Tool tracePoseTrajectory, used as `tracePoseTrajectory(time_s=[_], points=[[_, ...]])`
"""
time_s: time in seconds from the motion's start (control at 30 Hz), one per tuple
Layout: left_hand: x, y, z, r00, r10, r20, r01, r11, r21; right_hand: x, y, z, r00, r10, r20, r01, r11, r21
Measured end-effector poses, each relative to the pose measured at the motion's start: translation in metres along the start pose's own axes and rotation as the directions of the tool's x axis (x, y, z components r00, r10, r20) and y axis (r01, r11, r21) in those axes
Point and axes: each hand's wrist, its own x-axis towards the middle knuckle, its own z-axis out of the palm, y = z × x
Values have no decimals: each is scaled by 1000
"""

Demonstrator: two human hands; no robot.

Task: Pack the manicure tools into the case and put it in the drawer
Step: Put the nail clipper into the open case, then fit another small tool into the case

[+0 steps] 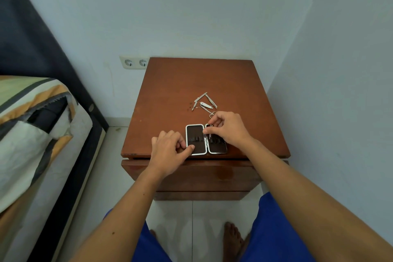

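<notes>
The case (205,139) lies open flat on the nightstand (174,95), near its 6 o'clock edge, both dark halves facing up. The left hand (170,151) presses its thumb on the case's left half at about 7 o'clock, grasping nothing. The right hand (228,128) pinches a thin metal tool (210,132) over the right half, its tip at the loops. The other tools (204,102) lie loose in a small pile at 12 o'clock from the case, apart from it. The drawer (191,173) below the top is shut
</notes>
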Motion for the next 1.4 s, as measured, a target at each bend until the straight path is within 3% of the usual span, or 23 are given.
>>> tracePoseTrajectory(time_s=[0.13, 0.3, 0.53, 0.87, 1.03, 1.2, 1.4], points=[[-2, 0, 1, 1000, -2, -21, 2, 1000, 16, -7, 0, 3, 996, -67, 57, 69, 997, -29], [-1, 3, 1, 999, -17, -31, 18, 999, 32, -15, 3, -9, 972, -168, 162, 200, 958, -205], [-2, 7, 0, 999, -38, -37, 39, 999, 23, -27, 10, -19, 948, -180, 263, 242, 943, -226], [-2, 6, 0, 998, -52, -24, 52, 999, -9, -33, 14, -19, 943, -182, 280, 242, 950, -196], [-2, 7, 0, 998, -51, -28, 51, 999, -13, -15, 9, -27, 976, -185, 114, 191, 981, -45], [-1, 4, 1, 998, -42, -37, 41, 999, -23, 33, -3, -25, 985, -162, -54, 150, 971, -186], [-2, 1, 2, 999, -25, -34, 24, 999, -22, 79, -9, -10, 986, -161, -32, 143, 938, -317]])
